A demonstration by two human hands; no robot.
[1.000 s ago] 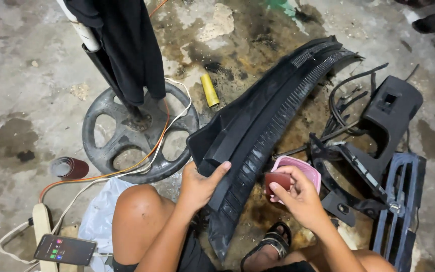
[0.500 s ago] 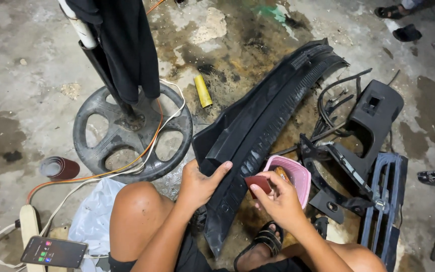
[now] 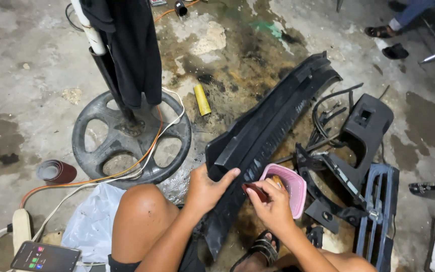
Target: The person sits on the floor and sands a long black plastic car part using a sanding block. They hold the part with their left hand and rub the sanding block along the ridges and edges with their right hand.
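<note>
A long black ribbed plastic car panel (image 3: 273, 126) lies slanted across the stained concrete, its near end by my knee. My left hand (image 3: 206, 190) rests flat on that near end and steadies it. My right hand (image 3: 273, 206) pinches a small folded dark red piece of sandpaper (image 3: 254, 191) against the panel's edge. Just behind the right hand sits a small pink plastic basket (image 3: 290, 184).
A round black fan base (image 3: 131, 136) with a pole and a hanging dark cloth stands at the left, with orange and white cables over it. A yellow tube (image 3: 202, 99), a sandpaper roll (image 3: 56, 172), a phone (image 3: 45, 257), black trim parts (image 3: 366, 126) and a grille (image 3: 378, 211) lie around. Another person's feet (image 3: 386, 40) show at the top right.
The view has shifted a little. My right hand has slid the red sandpaper slightly along the panel edge. The left hand stays on the panel.
</note>
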